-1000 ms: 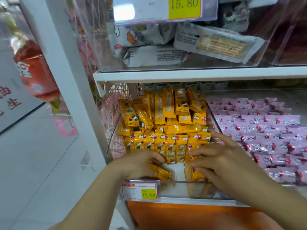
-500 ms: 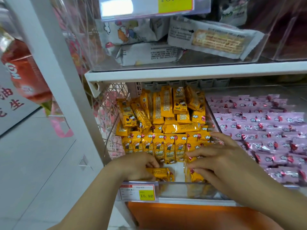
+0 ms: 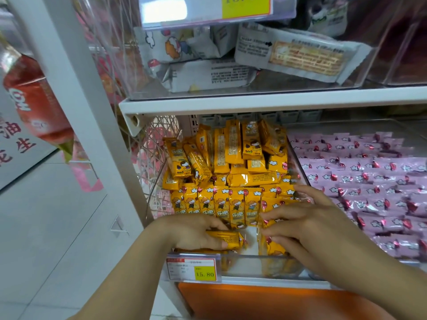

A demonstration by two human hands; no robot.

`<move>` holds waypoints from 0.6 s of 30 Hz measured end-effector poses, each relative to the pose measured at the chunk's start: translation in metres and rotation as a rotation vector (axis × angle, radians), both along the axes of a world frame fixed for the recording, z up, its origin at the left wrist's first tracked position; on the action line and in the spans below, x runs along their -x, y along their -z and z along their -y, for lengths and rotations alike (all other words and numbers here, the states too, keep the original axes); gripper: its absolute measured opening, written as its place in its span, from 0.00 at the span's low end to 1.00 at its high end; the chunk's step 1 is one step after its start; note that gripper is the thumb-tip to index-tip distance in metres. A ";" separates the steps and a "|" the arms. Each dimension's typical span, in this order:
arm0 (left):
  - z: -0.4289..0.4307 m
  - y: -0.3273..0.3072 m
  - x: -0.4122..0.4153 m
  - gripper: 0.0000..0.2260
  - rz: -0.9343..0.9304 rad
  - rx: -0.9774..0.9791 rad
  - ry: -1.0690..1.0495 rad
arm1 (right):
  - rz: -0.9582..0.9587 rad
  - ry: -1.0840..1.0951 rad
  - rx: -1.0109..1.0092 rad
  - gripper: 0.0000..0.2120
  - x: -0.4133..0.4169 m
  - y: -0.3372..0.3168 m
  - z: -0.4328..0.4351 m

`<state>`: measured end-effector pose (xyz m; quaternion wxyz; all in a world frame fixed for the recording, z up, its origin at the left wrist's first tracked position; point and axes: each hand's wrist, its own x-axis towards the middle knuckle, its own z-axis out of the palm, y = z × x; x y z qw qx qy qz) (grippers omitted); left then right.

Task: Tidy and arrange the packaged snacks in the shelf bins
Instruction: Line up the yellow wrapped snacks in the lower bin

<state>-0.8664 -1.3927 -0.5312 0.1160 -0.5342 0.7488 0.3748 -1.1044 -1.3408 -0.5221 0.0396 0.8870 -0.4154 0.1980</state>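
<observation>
A clear bin [image 3: 245, 265] on the lower shelf holds several yellow snack packets [image 3: 231, 162], piled loosely at the back and lined in a neat row in the middle. My left hand [image 3: 194, 233] grips one yellow packet [image 3: 228, 239] lying sideways at the bin's front left. My right hand [image 3: 307, 224] rests with straight fingers on yellow packets [image 3: 272, 247] at the front right. A bare patch of the bin floor shows between the two hands.
A neighbouring bin holds several pink packets [image 3: 360, 176] in rows. Above, a clear bin holds white packets [image 3: 298, 54]. A price tag [image 3: 193, 269] hangs on the bin front. A white shelf post [image 3: 76, 107] stands at left, an orange panel [image 3: 265, 301] below.
The packet in my left hand has turned more sideways and shifted slightly right. My right hand has stayed on the front right packets. The view has dipped a little.
</observation>
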 end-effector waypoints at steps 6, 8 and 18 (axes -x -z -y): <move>-0.005 -0.003 -0.004 0.20 -0.133 0.034 0.008 | -0.022 0.026 -0.069 0.14 -0.001 -0.005 -0.002; -0.007 -0.003 -0.004 0.20 -0.225 0.016 -0.011 | -0.024 0.031 -0.094 0.14 -0.002 -0.006 -0.004; -0.022 -0.018 -0.009 0.17 -0.783 0.036 -0.287 | -0.059 0.069 -0.143 0.12 -0.004 -0.015 -0.007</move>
